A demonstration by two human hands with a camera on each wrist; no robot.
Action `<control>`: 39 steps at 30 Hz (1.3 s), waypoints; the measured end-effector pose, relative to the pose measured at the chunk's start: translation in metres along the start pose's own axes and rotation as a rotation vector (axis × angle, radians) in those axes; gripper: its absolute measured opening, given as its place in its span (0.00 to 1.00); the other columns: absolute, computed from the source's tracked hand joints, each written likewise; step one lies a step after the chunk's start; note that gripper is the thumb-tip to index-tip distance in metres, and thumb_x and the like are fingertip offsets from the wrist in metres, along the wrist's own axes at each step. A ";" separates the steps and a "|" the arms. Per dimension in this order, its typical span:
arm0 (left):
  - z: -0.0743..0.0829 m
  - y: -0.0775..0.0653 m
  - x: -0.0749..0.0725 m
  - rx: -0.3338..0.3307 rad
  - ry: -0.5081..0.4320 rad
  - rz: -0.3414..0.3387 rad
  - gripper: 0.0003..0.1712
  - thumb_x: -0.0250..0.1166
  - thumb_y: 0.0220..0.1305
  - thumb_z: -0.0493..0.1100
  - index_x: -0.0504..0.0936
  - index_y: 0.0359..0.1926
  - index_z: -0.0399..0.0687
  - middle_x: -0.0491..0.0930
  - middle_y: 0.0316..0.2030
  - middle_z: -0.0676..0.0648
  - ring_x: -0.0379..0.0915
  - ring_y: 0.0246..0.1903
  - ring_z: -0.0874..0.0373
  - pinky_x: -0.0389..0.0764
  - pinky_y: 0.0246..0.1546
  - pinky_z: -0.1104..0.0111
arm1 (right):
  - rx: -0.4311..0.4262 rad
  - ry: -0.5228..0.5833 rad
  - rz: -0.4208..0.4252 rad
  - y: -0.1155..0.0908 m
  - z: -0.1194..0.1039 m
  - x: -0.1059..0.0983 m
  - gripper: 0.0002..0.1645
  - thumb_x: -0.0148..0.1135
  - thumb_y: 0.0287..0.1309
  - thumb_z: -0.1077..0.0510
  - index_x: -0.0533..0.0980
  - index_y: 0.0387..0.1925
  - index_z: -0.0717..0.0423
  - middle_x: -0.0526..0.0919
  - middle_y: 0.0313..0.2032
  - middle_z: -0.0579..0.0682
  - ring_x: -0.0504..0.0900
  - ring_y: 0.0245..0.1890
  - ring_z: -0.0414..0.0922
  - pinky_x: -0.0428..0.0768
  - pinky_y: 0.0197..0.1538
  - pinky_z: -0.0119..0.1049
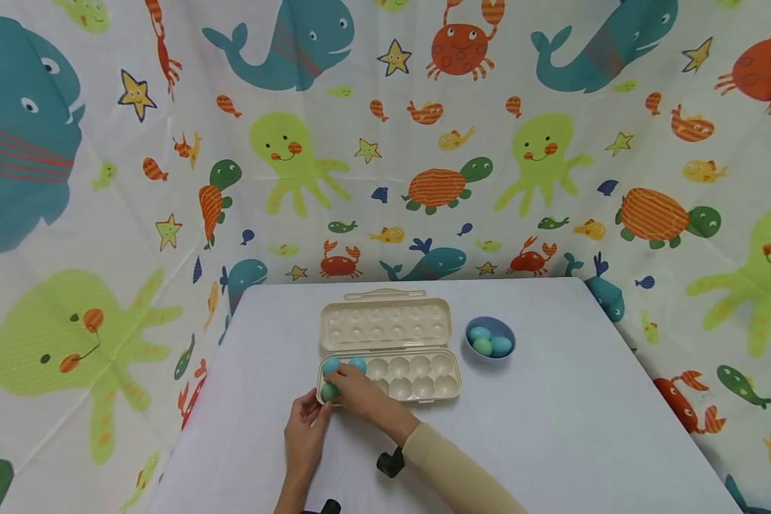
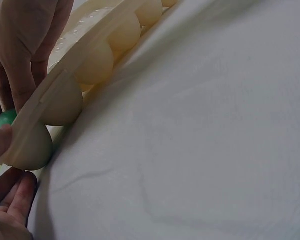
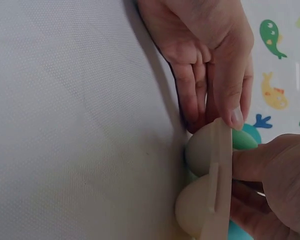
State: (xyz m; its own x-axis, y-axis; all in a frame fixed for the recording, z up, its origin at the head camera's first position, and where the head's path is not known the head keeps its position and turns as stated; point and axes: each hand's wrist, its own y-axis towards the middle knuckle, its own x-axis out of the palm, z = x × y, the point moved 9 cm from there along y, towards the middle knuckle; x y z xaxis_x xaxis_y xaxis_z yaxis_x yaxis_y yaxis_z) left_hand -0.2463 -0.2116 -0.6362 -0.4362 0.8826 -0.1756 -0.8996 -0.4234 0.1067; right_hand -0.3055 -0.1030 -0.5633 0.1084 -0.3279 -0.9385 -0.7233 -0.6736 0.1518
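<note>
A beige egg carton [image 1: 390,403] lies with its lid [image 1: 385,325] laid back. Two blue eggs [image 1: 331,366] sit at the left end of its far row, and a green egg [image 1: 330,392] is in the near left corner cup. The right hand [image 1: 355,391] reaches over the carton from the right and holds the green egg with its fingertips, partly hiding it. At the near left corner, the left hand [image 1: 305,432] grips the carton, its thumb [image 3: 235,112] on the rim and its other fingers beside the corner cup.
A blue bowl [image 1: 512,343] with two blue eggs and a green egg [image 1: 482,347] stands to the right of the carton. White cloth covers the table [image 1: 552,442]. A sea-animal curtain [image 1: 373,207] hangs behind and along the sides.
</note>
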 end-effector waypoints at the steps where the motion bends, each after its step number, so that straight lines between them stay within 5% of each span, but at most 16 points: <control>1: 0.000 0.000 0.000 0.000 -0.002 0.000 0.27 0.71 0.71 0.37 0.75 0.66 0.33 0.84 0.59 0.31 0.82 0.47 0.71 0.77 0.48 0.89 | -0.002 -0.002 -0.001 0.000 0.000 0.000 0.20 0.73 0.67 0.56 0.82 0.58 0.52 0.83 0.57 0.49 0.83 0.59 0.44 0.82 0.62 0.31; 14: 0.004 0.001 -0.002 0.006 0.020 -0.007 0.28 0.71 0.72 0.39 0.75 0.67 0.32 0.83 0.60 0.29 0.85 0.55 0.48 0.76 0.48 0.90 | 0.076 0.050 0.004 -0.009 0.009 -0.005 0.26 0.67 0.70 0.64 0.78 0.67 0.52 0.81 0.60 0.53 0.82 0.60 0.46 0.85 0.59 0.33; 23: -0.002 0.002 0.002 -0.014 0.026 -0.009 0.27 0.70 0.72 0.37 0.75 0.66 0.31 0.83 0.59 0.28 0.84 0.53 0.55 0.76 0.49 0.90 | 0.041 0.175 0.253 -0.034 0.027 -0.059 0.23 0.69 0.67 0.67 0.78 0.62 0.63 0.82 0.55 0.57 0.82 0.58 0.53 0.85 0.62 0.44; 31: -0.004 0.002 0.001 -0.008 0.037 0.007 0.26 0.70 0.71 0.36 0.75 0.66 0.31 0.83 0.58 0.29 0.82 0.50 0.64 0.76 0.48 0.91 | 0.198 0.183 0.332 -0.059 0.078 -0.100 0.23 0.68 0.69 0.64 0.77 0.63 0.62 0.81 0.58 0.59 0.80 0.61 0.57 0.83 0.65 0.51; 39: -0.001 0.000 0.002 -0.020 0.042 0.000 0.27 0.70 0.72 0.37 0.75 0.66 0.31 0.83 0.59 0.29 0.83 0.58 0.43 0.75 0.50 0.90 | 0.397 0.204 0.407 -0.097 0.150 -0.132 0.24 0.64 0.68 0.67 0.76 0.64 0.68 0.80 0.58 0.66 0.81 0.57 0.62 0.83 0.59 0.57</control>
State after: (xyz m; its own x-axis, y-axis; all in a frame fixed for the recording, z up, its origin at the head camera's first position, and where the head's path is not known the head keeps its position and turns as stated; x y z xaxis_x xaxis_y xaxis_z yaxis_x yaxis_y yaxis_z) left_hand -0.2472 -0.2101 -0.6374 -0.4362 0.8733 -0.2168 -0.8997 -0.4277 0.0875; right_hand -0.3520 0.1046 -0.5001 -0.1300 -0.6545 -0.7448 -0.9293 -0.1815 0.3217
